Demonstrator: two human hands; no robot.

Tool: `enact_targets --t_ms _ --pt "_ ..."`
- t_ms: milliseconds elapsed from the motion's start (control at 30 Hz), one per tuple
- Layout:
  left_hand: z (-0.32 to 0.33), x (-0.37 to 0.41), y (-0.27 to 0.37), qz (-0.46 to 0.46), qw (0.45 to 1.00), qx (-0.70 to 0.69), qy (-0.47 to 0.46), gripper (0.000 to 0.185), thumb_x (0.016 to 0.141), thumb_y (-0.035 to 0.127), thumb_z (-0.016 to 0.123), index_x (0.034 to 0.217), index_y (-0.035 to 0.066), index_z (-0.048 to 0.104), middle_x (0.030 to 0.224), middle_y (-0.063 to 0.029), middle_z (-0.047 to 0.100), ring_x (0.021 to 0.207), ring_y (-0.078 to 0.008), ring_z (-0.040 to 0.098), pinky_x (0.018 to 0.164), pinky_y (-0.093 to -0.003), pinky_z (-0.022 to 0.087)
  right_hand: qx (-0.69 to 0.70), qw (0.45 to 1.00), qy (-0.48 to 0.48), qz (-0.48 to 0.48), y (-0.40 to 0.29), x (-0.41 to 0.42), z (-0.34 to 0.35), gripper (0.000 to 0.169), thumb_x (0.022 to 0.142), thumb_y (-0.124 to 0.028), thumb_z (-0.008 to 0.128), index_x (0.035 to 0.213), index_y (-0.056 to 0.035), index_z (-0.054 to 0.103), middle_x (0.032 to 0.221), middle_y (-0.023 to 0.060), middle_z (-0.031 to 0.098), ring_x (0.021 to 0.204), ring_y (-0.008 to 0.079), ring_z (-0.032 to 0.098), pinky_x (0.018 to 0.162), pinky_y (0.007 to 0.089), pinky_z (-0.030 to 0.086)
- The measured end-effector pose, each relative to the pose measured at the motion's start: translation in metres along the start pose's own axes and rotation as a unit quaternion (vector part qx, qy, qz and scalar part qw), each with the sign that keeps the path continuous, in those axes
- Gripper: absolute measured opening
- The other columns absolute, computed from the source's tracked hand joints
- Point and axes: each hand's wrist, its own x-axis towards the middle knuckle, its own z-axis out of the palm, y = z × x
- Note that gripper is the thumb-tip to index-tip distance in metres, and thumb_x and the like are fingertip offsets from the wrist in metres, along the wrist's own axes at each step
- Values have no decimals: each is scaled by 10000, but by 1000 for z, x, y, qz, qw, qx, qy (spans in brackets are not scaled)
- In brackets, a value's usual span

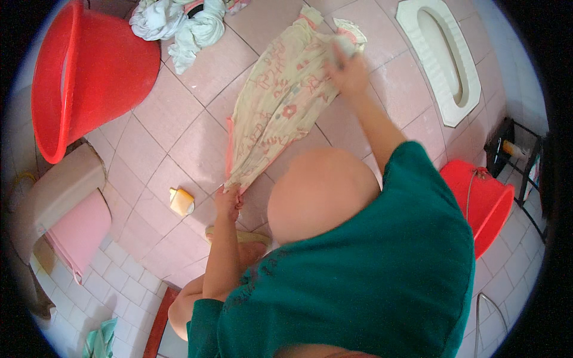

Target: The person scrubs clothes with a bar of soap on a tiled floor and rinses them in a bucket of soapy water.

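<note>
A wet, pale yellow garment (286, 96) with reddish prints and pink trim lies stretched over the pink floor tiles. Its gathered lower end is gripped by my left hand (229, 203). Over the upper right part of the garment, near a frilled cuff (351, 30), is my right hand (351, 74), blurred by motion. It holds a pale, rounded object (344, 47) too blurred to identify for certain. A yellow block (181, 201), apparently soap, sits on the tiles left of my left hand.
A large red tub (107, 62) stands at the upper left beside bunched white clothes (197, 33). A squat toilet (441, 62) is set at the upper right. To the right are a red bucket (485, 201) and a black rack (515, 156); a pink bucket (85, 228) stands left.
</note>
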Motion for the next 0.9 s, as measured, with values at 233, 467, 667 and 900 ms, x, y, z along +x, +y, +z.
enact_targets --t_ms 233,467,667,900 --pt "-14 -8 -5 18 999 41 -5 209 793 99 734 895 74 554 567 11 496 386 -81 377 344 -238 237 -38 861 -262 -435 -77 -140 42 339 862 -362 592 1185 -268 632 1159 112 583 1113 302 525 926 474 419" --pt "-15 -12 6 12 997 71 -21 218 802 136 736 911 72 559 553 11 491 367 -84 378 333 -245 236 -106 992 49 -55 44 66 -20 516 822 -478 602 1321 -377 510 974 174 592 847 331 612 700 416 520" --pt "2 -13 5 -24 997 62 27 287 852 302 700 956 72 565 547 23 501 369 -77 378 326 -241 240 -21 928 -176 -328 -66 -84 34 559 759 -360 666 1303 -343 538 1207 162 575 1144 316 542 934 486 441" --pt "-31 -18 -7 -24 981 179 71 326 845 317 704 1028 80 573 562 34 523 382 -67 388 326 -230 249 -150 938 77 -304 30 48 8 474 814 -435 600 1281 -368 557 1053 186 553 935 335 587 789 435 487"
